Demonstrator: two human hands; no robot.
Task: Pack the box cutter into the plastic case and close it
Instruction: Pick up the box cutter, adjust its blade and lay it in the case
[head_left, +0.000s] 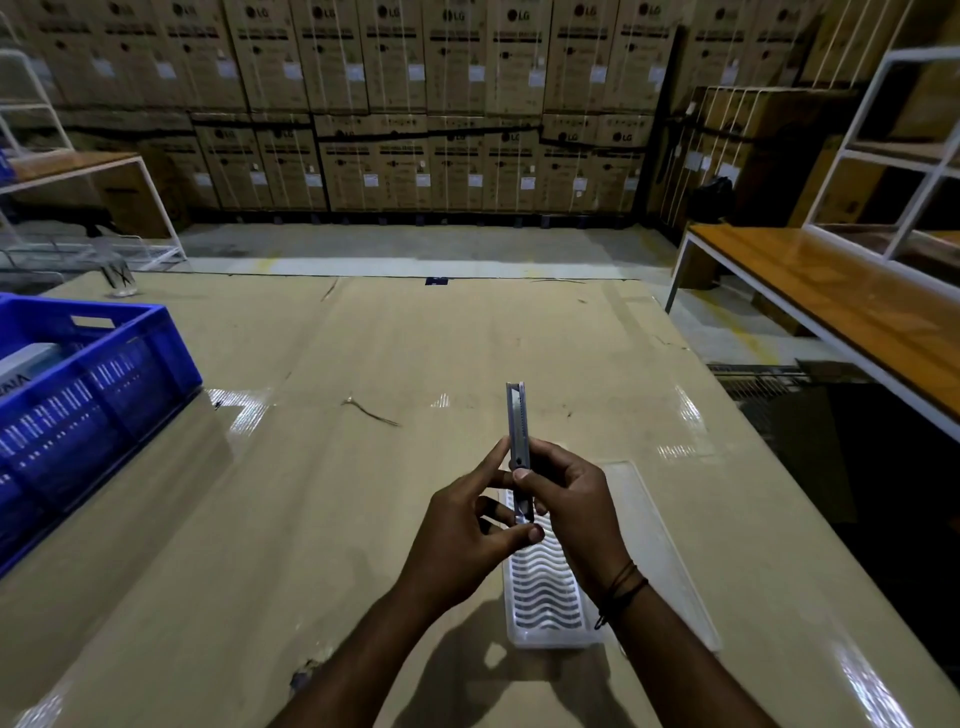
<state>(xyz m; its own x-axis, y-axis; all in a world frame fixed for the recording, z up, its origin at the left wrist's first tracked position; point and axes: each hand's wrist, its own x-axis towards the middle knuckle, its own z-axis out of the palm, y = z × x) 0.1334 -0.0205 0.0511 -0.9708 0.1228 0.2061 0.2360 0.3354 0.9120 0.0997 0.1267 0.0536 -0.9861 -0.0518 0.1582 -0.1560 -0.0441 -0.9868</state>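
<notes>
A slim grey box cutter (518, 421) points away from me, held upright above the table. My left hand (467, 535) pinches its lower end with thumb and fingers. My right hand (569, 512) grips its middle from the right, thumb on the slider. Under my hands the clear plastic case (545, 597) lies open on the cardboard-covered table, its tray showing a wavy white insert. The case's flat lid (654, 540) is spread out to the right of the tray. My right forearm hides part of the case.
A blue plastic crate (88, 395) stands at the table's left edge with a white box inside. A wooden bench (831, 306) with a white frame runs along the right. Stacked cardboard cartons (415, 104) fill the back wall.
</notes>
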